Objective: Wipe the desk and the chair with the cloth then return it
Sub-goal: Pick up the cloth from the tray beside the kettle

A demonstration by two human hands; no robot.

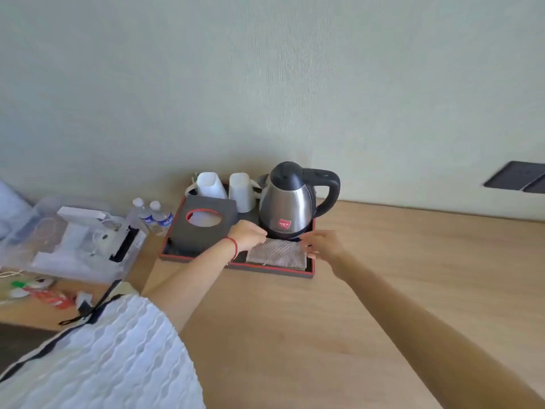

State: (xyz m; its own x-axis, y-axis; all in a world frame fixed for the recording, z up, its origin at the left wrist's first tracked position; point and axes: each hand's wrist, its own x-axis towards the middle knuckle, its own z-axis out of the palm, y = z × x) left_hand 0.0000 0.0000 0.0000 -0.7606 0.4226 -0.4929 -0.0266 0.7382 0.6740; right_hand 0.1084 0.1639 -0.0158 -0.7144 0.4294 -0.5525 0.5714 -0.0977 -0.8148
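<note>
Both hands meet at the folded grey cloth (pixel 277 254), which lies flat in the lower-right corner of the red-edged black tray (pixel 236 267), just in front of the steel kettle (pixel 290 202), its long axis running left to right. The left hand (pixel 247 235) pinches the cloth's upper-left corner with bunched fingers, while the right hand (pixel 321 245) rests at its right edge, fingers loosely curled. Both forearms reach up from the lower frame across the wooden desk (pixel 383 276), roughly equally near.
</note>
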